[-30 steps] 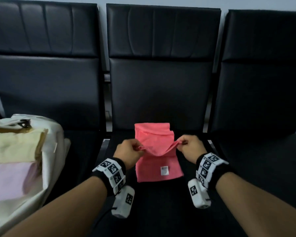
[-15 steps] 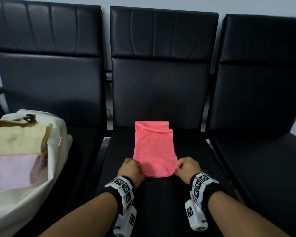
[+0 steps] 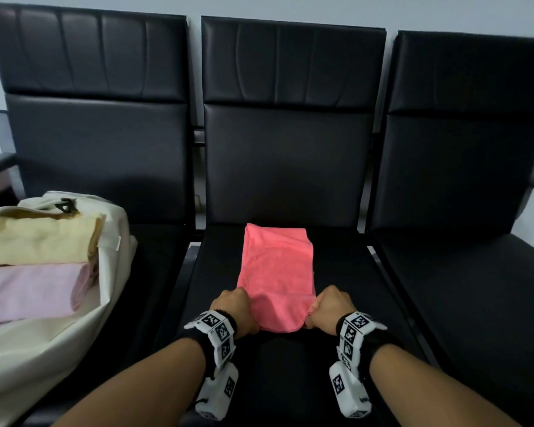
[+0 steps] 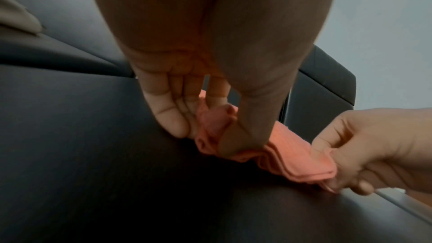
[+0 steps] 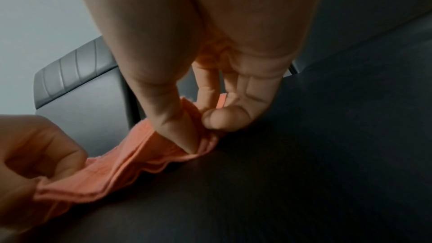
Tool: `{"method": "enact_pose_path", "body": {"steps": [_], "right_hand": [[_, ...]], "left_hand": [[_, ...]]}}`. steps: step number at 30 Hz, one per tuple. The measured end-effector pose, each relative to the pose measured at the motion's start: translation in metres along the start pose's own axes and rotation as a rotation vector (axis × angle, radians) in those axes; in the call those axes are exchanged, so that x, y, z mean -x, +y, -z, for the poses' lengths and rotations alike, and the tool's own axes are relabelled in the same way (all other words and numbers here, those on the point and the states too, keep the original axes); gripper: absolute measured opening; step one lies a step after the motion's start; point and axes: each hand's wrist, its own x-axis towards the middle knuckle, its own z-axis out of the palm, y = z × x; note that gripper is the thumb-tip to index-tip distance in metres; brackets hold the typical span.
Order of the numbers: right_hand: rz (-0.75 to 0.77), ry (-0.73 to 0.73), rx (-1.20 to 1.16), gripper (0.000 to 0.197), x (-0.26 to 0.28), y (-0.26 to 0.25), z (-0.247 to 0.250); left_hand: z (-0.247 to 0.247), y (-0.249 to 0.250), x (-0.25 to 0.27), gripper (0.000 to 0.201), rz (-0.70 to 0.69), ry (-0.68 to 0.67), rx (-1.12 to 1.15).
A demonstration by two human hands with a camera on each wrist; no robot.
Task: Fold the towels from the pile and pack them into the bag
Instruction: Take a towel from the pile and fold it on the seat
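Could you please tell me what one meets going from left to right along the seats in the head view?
Cream bag holding folded towels, on the left seat → left hand → coral towel on the middle seat → right hand → right seat.

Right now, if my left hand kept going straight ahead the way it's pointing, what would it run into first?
The left hand pinches the coral towel's near corner, pointing along the middle seat. Beyond the towel it holds, the middle backrest looks first, though depth is unclear.
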Motion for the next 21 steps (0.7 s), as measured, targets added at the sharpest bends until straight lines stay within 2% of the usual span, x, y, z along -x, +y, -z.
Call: {"method": "enact_pose_path", "body": {"steps": [6,11,14,16,19,21], "right_hand": [[-0.005,-0.071,0.119,0.027,0.051,0.007,-0.004],[-0.011,-0.139,0.201,0.025,0.089,0.017,-0.005],[0.014,-0.082,0.196,0.017,0.101,0.015,0.001],[0.056,0.003,0.160,0.008,0.103,0.006,0.008],[0.096,0.077,0.099,0.019,0.102,-0.012,0.021],[0.106,0.085,-0.014,0.019,0.097,-0.026,0.031]], "left_hand": [[-0.003,-0.008,0.045,0.065,-0.044,-0.090,-0.123],[-0.007,-0.011,0.078,0.051,-0.100,-0.155,-0.248],[0.000,-0.010,0.088,0.030,-0.123,-0.094,-0.219],[0.010,-0.009,0.091,0.025,-0.145,-0.024,-0.168],[0.027,-0.005,0.087,0.021,-0.168,0.118,-0.058],[0.042,0.000,0.079,0.018,-0.182,0.186,0.063]]}}
